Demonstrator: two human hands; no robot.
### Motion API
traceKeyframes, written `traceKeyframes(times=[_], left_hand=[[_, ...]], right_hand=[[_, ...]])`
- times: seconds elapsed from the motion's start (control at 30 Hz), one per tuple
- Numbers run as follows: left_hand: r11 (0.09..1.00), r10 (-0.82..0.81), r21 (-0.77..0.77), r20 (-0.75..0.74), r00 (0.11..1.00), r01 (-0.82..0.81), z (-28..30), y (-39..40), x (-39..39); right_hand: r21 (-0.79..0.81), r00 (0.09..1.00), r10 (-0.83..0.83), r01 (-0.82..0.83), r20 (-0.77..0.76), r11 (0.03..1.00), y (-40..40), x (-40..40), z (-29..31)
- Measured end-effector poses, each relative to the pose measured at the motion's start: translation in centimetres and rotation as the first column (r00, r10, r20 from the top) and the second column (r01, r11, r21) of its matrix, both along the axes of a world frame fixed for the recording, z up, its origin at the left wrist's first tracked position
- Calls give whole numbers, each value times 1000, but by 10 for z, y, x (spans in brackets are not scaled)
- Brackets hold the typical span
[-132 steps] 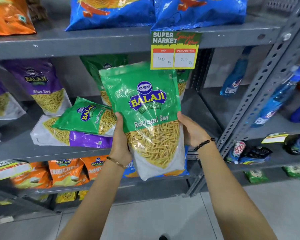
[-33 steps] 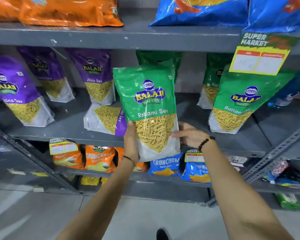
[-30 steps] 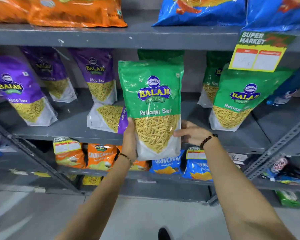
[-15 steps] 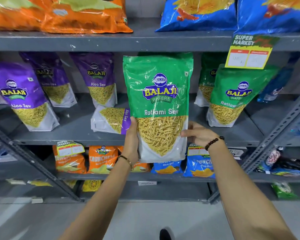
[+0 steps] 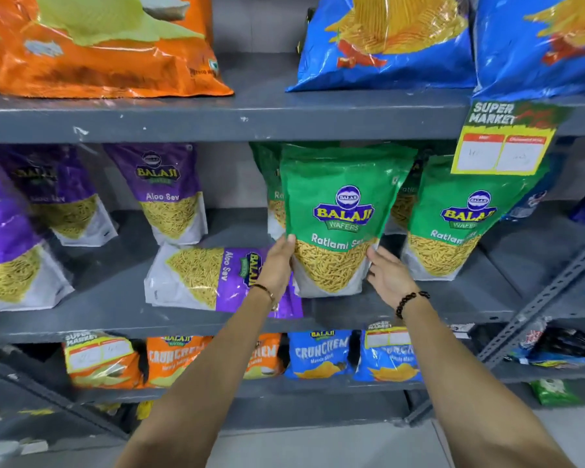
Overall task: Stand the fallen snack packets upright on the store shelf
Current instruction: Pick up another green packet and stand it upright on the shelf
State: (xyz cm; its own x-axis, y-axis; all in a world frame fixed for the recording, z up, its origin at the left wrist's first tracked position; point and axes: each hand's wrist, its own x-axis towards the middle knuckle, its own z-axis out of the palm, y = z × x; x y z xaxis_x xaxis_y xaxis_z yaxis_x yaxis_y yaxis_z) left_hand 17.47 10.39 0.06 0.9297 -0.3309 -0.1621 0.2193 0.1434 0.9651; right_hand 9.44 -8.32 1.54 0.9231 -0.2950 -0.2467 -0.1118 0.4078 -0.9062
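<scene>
A green Ratlami Sev packet [image 5: 338, 217] stands upright on the grey middle shelf [image 5: 115, 319], in front of another green packet. My left hand [image 5: 279, 265] grips its lower left edge. My right hand [image 5: 385, 275] touches its lower right edge with fingers spread. A purple Aloo Sev packet [image 5: 210, 278] lies flat on its side on the same shelf, just left of my left hand. Another green packet [image 5: 453, 224] stands upright to the right.
Purple Aloo Sev packets [image 5: 166, 194] stand upright at the left. Orange [image 5: 98, 45] and blue [image 5: 385, 42] bags fill the top shelf. A yellow price tag [image 5: 504, 143] hangs at the upper right. Small Crunchem packets [image 5: 318, 352] line the lower shelf.
Both hands have carried the green packet up and back onto the middle shelf, where it now stands. My right hand's fingers have loosened from its edge.
</scene>
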Motion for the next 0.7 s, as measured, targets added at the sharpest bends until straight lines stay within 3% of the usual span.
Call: traceKeyframes(times=[0.33, 0.47, 0.6, 0.7], left_hand=[[985, -144, 111, 131, 981, 130, -3, -14, 34], [936, -232, 323, 260, 937, 142, -8, 13, 58], [753, -330, 658, 398, 856, -16, 6, 68, 90], [495, -455, 864, 349, 819, -93, 23, 115, 108]], right_hand=[[-55, 977, -202, 198, -70, 979, -9, 24, -23], [-83, 936, -333, 326, -111, 942, 4, 22, -29], [-125, 783, -587, 574, -209, 810, 37, 20, -37], [-312, 607, -741, 672, -288, 672, 77, 15, -42]])
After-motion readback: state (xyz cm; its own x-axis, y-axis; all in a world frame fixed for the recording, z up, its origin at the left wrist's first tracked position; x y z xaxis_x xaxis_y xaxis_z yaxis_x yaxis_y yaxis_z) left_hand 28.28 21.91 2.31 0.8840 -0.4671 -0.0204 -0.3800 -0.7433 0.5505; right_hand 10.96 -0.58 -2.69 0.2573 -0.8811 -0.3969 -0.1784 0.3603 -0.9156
